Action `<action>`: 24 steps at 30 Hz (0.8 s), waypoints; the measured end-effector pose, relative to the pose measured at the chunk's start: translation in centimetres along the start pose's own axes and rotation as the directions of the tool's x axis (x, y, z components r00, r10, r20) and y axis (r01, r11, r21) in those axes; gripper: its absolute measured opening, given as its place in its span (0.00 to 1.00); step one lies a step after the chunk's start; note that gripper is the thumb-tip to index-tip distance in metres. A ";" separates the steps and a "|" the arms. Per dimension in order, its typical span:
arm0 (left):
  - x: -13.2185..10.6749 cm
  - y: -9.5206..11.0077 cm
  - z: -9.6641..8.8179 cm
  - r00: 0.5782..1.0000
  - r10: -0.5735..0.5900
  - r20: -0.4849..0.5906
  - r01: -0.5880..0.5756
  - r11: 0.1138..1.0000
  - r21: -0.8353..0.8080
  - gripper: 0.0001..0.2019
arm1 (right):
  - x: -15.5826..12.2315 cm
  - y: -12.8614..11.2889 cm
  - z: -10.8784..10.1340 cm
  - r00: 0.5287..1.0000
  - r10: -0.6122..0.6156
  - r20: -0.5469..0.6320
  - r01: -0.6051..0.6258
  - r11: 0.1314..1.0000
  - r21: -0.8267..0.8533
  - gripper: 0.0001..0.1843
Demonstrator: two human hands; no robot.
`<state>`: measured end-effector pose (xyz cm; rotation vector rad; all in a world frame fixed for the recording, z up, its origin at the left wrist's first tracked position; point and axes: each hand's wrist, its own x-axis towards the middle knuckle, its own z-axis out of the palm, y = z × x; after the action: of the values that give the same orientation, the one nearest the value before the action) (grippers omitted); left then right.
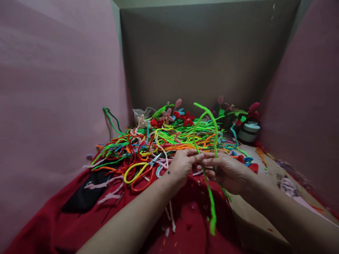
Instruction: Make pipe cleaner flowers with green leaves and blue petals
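Note:
Bright green pipe cleaners [216, 132] stand up in curves from between my two hands, and their lower ends hang down below. My left hand [185, 162] pinches one green stem between thumb and fingertips. Close against it, my right hand [225, 169] has its fingers closed around the green stems too. The fingertips of both hands meet, so the exact crossing of the stems is partly hidden. Just left of my left hand lie scissors [143, 171] with one yellow and one orange handle loop, blades pointing away to the right.
A wide heap of coloured pipe cleaners [182, 135] spreads behind my hands, with pipe-cleaner flowers [166, 116] at its back. A lidded jar [249, 131] stands at right. A black flat object [86, 194] lies on the red cloth [66, 222]. Pink walls [58, 88] rise on both sides.

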<state>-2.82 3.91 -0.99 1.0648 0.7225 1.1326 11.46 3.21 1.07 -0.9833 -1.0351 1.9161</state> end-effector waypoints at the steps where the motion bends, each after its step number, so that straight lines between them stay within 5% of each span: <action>1: 0.1 0.2 -0.1 1.000 0.007 -0.031 -0.007 1.000 0.000 0.11 | -0.2 0.1 -0.1 1.000 -0.019 0.019 0.018 1.000 0.024 0.09; 6: 0.8 1.6 -1.3 0.987 0.055 -0.151 -0.058 0.998 -0.018 0.10 | -0.6 0.4 -1.0 0.990 -0.139 -0.037 0.142 0.985 0.094 0.11; 9: 1.1 1.7 -1.9 0.984 -0.005 -0.181 0.008 1.000 0.017 0.09 | -0.4 0.7 -1.3 0.980 -0.187 -0.068 0.194 0.975 0.111 0.09; 18: 0.4 2.3 -2.1 0.987 -0.159 0.016 0.155 0.974 0.163 0.06 | -0.9 0.6 -1.4 0.982 -0.176 0.060 0.167 0.976 0.139 0.13; 21: 0.2 2.4 -1.9 0.971 -0.238 0.035 0.226 0.952 0.206 0.07 | -0.9 0.0 -1.3 0.963 -0.266 -0.030 0.266 0.939 0.219 0.10; 24: 0.4 2.4 -1.7 0.988 -0.156 -0.018 0.157 0.984 0.082 0.06 | -0.9 -1.0 -1.6 0.924 -0.349 -0.157 0.382 0.860 0.337 0.12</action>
<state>-5.10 4.93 0.65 1.0530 0.8537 0.9810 13.48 3.33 1.55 -0.6032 -0.7169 1.6466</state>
